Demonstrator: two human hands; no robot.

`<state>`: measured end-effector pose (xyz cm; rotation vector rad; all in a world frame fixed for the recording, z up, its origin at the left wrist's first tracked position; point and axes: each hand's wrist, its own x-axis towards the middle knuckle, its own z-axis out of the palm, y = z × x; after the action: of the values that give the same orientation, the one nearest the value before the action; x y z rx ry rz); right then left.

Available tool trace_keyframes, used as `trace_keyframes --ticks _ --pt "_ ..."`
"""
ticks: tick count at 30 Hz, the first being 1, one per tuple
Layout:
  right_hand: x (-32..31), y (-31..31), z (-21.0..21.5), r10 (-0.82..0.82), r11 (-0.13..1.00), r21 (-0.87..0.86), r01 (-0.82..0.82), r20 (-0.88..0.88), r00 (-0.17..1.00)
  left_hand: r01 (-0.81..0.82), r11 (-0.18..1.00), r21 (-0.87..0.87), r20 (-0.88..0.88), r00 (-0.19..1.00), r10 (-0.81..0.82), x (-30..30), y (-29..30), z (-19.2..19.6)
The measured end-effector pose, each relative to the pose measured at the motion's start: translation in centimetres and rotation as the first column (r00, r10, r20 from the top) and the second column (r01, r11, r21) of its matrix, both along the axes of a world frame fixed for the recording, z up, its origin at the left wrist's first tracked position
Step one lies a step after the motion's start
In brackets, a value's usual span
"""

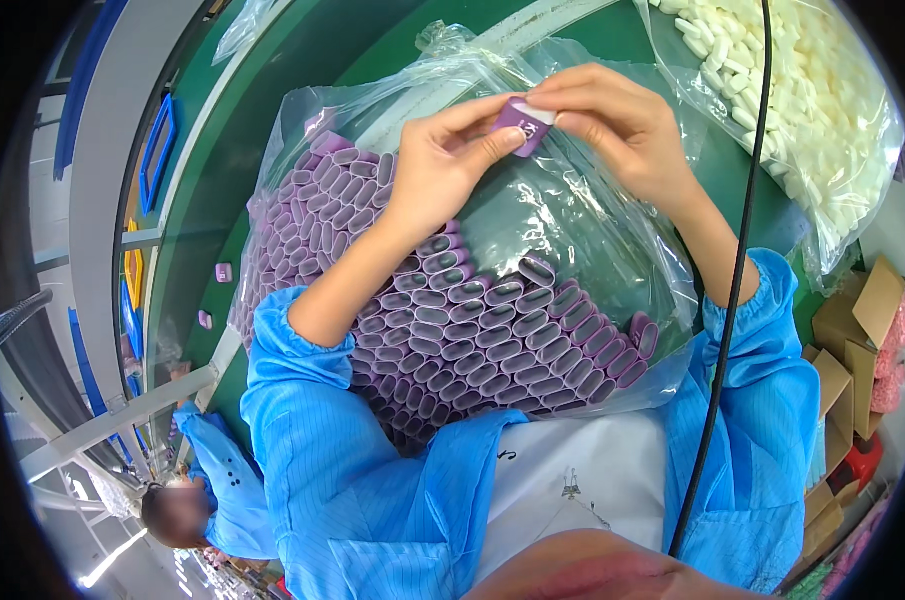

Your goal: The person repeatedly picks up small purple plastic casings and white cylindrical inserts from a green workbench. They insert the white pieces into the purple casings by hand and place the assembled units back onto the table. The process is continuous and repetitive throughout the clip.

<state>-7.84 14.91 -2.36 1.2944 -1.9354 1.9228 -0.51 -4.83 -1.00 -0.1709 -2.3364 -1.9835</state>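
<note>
Two hands are closed together on one purple sleeve (524, 124), held above an open clear bag (573, 230). The left hand (443, 160) pinches the sleeve's lower end between thumb and fingers; the right hand (613, 125) grips its upper end, where a white insert (539, 113) shows. The bag is packed with rows of more purple sleeves (493, 330) and rests on a green belt (203, 220). Two loose sleeves (223, 272) lie on the belt to the left. A second bag of white parts (793, 110) sits at upper right. Cardboard boxes (858, 340) stand at the right edge.
</note>
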Motion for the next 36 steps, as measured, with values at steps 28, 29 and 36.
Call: trace_keyframes --ticks 28,29,36 --pt "-8.8 6.5 -0.6 -0.714 0.512 0.276 0.814 -0.390 0.581 -0.196 0.851 -0.488 -0.027 0.977 0.210 -8.5 -11.3 3.0" --pt "-9.8 7.2 -1.2 -0.703 0.462 0.276 0.843 -0.466 0.538 -0.129 0.805 -0.579 0.059 0.978 0.200 -10.2 -13.8 2.7" --pt "-12.7 8.3 -4.0 -0.590 0.312 0.373 0.874 -0.645 0.486 -0.449 0.214 -0.868 -0.456 0.890 0.019 -11.1 -15.0 -0.1"
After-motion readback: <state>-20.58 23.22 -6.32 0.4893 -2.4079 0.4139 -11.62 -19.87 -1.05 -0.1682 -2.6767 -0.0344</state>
